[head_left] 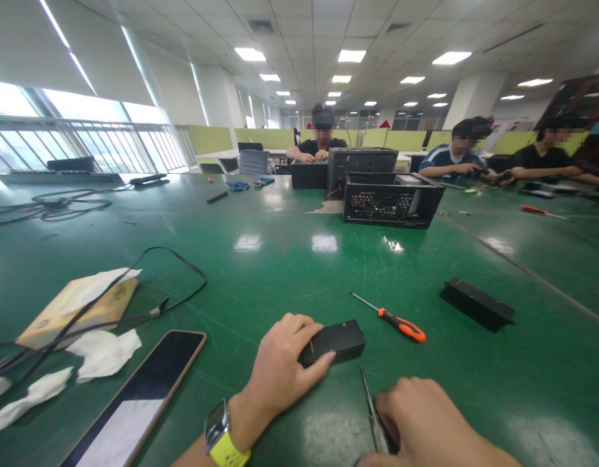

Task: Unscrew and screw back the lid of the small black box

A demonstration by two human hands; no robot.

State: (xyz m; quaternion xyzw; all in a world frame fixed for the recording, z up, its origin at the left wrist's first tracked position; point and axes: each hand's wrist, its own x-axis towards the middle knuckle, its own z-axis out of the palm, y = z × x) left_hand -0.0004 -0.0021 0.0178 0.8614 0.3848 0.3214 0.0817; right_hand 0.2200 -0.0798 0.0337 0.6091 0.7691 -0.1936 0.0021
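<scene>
My left hand (280, 373), with a watch on a yellow strap at the wrist, has its fingers and thumb closed around the near end of a small black box (337, 340) lying on the green table (290, 259). My right hand (426, 421) is closed low at the frame's bottom edge on a thin metal tool (370, 405) whose tip points toward the black box. An orange-handled screwdriver (394, 321) lies loose just right of the box.
A second black box (477, 303) lies at the right. A phone (134, 395), crumpled tissues (102, 353), a cardboard packet (78, 308) and a black cable (173, 285) lie at the left. Open black computer cases (389, 198) stand mid-table. Three people sit working at the far side.
</scene>
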